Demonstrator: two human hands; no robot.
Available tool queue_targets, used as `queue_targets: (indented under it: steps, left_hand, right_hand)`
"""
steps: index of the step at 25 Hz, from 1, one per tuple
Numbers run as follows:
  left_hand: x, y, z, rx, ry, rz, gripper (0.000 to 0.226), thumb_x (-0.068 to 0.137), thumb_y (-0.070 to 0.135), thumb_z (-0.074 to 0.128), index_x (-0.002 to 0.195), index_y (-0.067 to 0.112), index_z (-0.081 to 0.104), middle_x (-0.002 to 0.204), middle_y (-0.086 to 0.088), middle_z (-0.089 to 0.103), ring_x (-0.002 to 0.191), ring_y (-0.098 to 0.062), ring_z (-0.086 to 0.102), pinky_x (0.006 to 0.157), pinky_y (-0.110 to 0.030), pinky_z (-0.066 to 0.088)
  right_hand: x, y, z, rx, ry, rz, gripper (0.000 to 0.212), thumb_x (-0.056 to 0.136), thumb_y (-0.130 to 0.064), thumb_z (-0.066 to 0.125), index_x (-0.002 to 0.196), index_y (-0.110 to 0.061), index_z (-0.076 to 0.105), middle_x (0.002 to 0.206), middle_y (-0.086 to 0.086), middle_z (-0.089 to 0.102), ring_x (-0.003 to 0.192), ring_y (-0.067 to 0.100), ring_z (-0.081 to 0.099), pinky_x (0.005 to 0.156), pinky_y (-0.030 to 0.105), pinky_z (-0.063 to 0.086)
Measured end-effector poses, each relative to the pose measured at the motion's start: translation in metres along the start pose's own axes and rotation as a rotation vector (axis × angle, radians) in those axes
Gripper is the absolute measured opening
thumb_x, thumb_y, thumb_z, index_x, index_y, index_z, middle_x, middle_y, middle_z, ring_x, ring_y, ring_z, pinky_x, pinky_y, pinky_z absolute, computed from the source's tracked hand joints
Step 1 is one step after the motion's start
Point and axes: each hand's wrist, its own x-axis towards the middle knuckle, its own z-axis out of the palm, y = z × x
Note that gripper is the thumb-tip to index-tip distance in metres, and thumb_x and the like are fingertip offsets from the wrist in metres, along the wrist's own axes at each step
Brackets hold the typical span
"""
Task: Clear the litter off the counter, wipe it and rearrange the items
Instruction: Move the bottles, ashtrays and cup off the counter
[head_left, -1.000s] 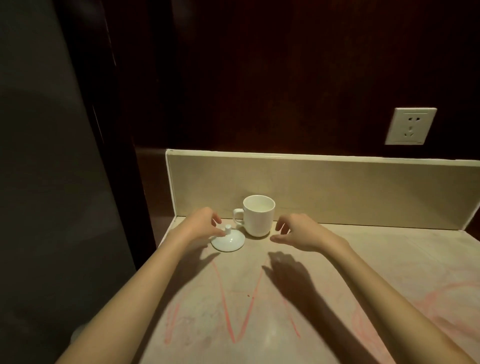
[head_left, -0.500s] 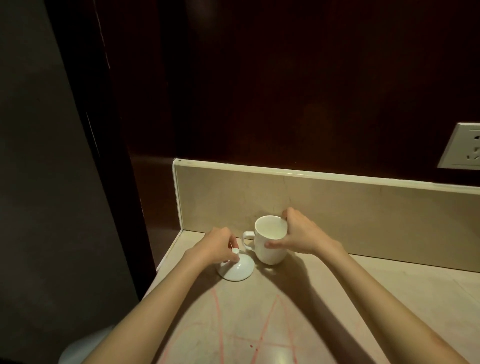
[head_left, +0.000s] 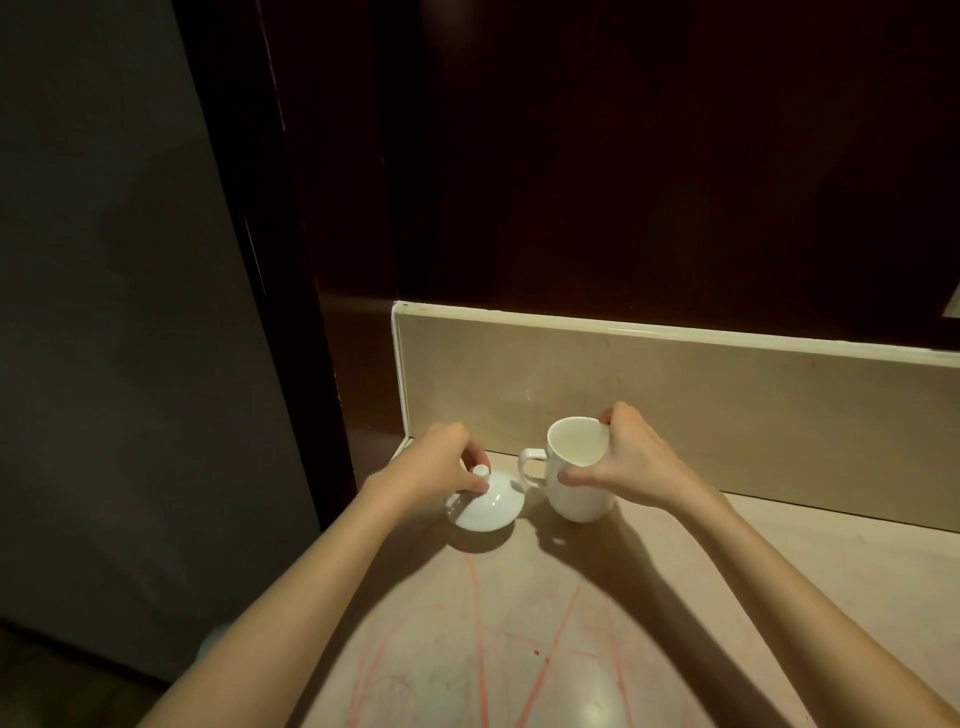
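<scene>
The left hand (head_left: 434, 467) pinches the lid's (head_left: 485, 506) knob. The right hand (head_left: 631, 460) grips the mug (head_left: 579, 480) by its rim, near the backsplash (head_left: 727, 405) and the counter's (head_left: 519, 623) left edge.

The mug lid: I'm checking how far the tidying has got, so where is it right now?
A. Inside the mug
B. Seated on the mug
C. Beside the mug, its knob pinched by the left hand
C: the lid sits left of the open mug, its knob pinched by the left hand.
</scene>
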Motion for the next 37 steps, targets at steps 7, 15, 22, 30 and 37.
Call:
queue_targets:
  steps: [7,15,22,30,37]
  left_hand:
    - [-0.046,0.012,-0.011,0.092,-0.075,0.138,0.009,0.076,0.026,0.074,0.08,0.031,0.068,0.079,0.016,0.066,0.078,-0.009,0.063,0.071,-0.033,0.051]
    - [-0.1,0.034,-0.011,0.077,-0.147,0.298,0.006,0.077,0.023,0.073,0.082,0.025,0.073,0.079,0.012,0.069,0.076,-0.005,0.063,0.065,-0.022,0.045]
    - [-0.17,0.039,-0.005,0.059,-0.115,0.365,0.006,0.079,0.025,0.073,0.084,0.025,0.073,0.082,0.009,0.069,0.077,-0.007,0.062,0.072,-0.027,0.049]
    - [-0.285,0.004,0.011,0.033,-0.164,0.288,0.011,0.08,0.03,0.072,0.09,0.025,0.073,0.091,0.013,0.068,0.083,-0.005,0.061,0.074,-0.022,0.051]
    - [-0.347,-0.056,-0.002,0.006,-0.18,0.233,0.014,0.078,0.032,0.075,0.091,0.027,0.073,0.088,0.013,0.068,0.084,-0.002,0.062,0.075,-0.024,0.055]
  right_hand:
    - [-0.073,-0.015,-0.016,-0.033,0.064,-0.035,0.078,0.06,-0.054,0.077,0.12,-0.014,0.048,0.109,0.0,0.044,0.095,0.017,0.05,0.075,0.03,0.04]
    - [-0.176,-0.018,-0.042,-0.117,0.038,-0.006,0.083,0.056,-0.063,0.075,0.118,-0.017,0.044,0.109,-0.005,0.043,0.095,0.014,0.048,0.076,0.031,0.041]
    - [-0.264,-0.04,-0.049,-0.128,0.039,-0.003,0.074,0.057,-0.062,0.075,0.11,-0.02,0.044,0.105,-0.006,0.044,0.088,0.011,0.048,0.073,0.03,0.046]
    - [-0.354,-0.078,-0.005,-0.067,-0.045,-0.006,0.08,0.059,-0.058,0.078,0.118,-0.018,0.042,0.11,-0.006,0.043,0.095,0.012,0.049,0.079,0.031,0.046]
    - [-0.385,-0.135,0.045,-0.037,-0.089,-0.029,0.08,0.058,-0.059,0.077,0.118,-0.019,0.042,0.112,-0.008,0.044,0.097,0.012,0.048,0.081,0.032,0.046]
